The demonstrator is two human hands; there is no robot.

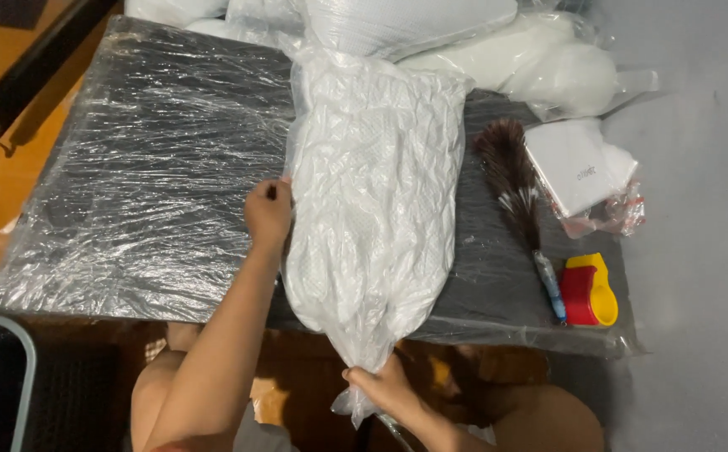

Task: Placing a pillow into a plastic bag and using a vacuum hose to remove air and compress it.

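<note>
Plenty is hidden here: the clear plastic bag of white material (372, 201) is wrinkled and cloudy, so what the white filling actually is cannot be told, and its top end runs under more white bags (498, 50) stacked at the far edge, several of them cut off by the frame. The bag lies lengthwise down the middle of the desk (146, 167), a dark surface wrapped in shiny cling film, with its tail hanging over the near edge. The left hand (268, 213) presses against the bag's left side, fingers curled at the plastic, though whether they pinch it is hard to say. The right hand (389, 389) is closed around the gathered, twisted neck of the bag below the desk's edge; its forearm is cropped by the bottom of the frame. To the right of the bag lies a feather duster (514, 184), brown plumes up top, bluish handle pointing down, and just beside the handle sits a red and yellow tape dispenser (588, 290). Above that, a white folded packet in a clear wrapper (577, 167) rests on the desk's right corner. At lower left, the rounded rim of a dark bin (20, 368) is only partly in view.
</note>
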